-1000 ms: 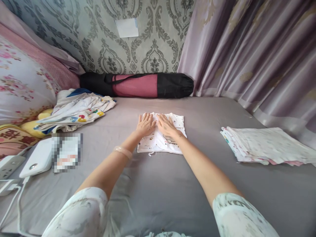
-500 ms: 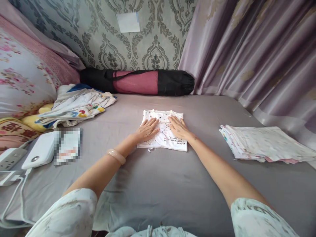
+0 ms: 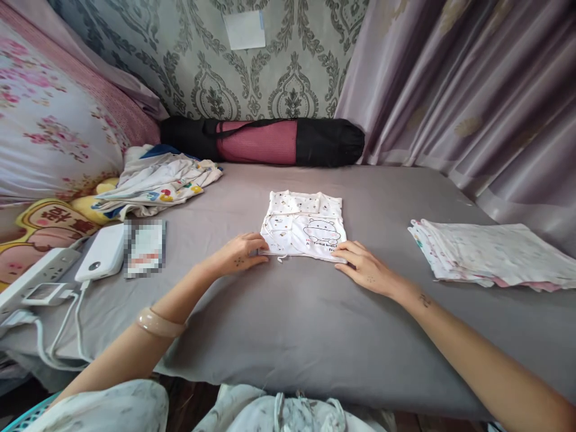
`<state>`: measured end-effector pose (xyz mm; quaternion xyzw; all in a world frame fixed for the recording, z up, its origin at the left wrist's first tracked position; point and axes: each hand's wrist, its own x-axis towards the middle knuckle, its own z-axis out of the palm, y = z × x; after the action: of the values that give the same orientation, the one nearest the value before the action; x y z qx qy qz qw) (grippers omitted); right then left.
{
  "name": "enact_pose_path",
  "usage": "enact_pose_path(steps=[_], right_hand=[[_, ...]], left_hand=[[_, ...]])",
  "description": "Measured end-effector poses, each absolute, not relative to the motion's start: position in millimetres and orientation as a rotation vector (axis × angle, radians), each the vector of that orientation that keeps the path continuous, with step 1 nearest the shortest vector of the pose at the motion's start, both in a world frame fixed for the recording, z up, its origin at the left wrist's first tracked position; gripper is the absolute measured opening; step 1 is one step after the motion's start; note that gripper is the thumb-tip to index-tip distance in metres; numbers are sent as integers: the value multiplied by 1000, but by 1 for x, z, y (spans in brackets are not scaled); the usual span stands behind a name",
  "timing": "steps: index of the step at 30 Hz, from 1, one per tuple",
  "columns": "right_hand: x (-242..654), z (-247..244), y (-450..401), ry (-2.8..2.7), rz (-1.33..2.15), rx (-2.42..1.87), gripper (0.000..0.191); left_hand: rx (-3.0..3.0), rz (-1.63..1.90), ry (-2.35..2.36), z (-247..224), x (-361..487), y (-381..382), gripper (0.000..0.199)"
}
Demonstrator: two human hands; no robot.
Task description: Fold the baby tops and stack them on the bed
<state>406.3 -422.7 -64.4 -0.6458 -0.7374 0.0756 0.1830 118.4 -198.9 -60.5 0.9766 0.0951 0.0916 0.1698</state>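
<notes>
A white baby shirt lies folded into a flat rectangle on the grey bedsheet. It carries small prints, a cartoon animal outline and lettering at the right, and a thin tie sticks out at its near edge. My left hand is closed at the shirt's near left corner, thumb below and fingers above. At the near right corner, my right hand grips the edge between thumb and fingers, covering part of the lettering.
Folded clothes are stacked at the right. Crumpled clothes lie at the back left, near a floral pillow. A power bank, power strip and cables occupy the left. A rolled mat in a bag lines the wall.
Both hands have slid from lying flat on top of the shirt toward me, down to its two near corners, where the fingers now close. More of the animal print shows.
</notes>
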Motion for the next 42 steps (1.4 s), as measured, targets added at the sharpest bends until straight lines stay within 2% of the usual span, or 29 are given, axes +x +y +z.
enact_pose_path(steps=[7,11,17,19,24,27,34,42], right_hand=[[408,-67,-424,-2210,78,-1786,33],[400,-65,-428,-2288,-62,-1876,42],[397,-63,-431,-2227,-25,-1874,55],[399,-66,-429,-2162,-13,-1847,52],[406,-76,-420,-2024,12,-1781,30],[409,-76,-415,-1926,37,-1812,25],[414,-63,-389,-1528,-123,-1976,23],[421,-66,-342,-1334,-286,-2205,34]], left_hand=[[2998,216,201,-61,114,-203,29],[3131,134,192,-56,116,-211,31],[3204,83,279,-57,124,-216,22],[3205,115,316,-58,125,-217,20],[3112,219,319,-57,120,-216,24],[3015,314,384,-58,120,-211,22],[2546,638,819,-57,148,-194,18],[2433,842,1089,-57,196,-179,24]])
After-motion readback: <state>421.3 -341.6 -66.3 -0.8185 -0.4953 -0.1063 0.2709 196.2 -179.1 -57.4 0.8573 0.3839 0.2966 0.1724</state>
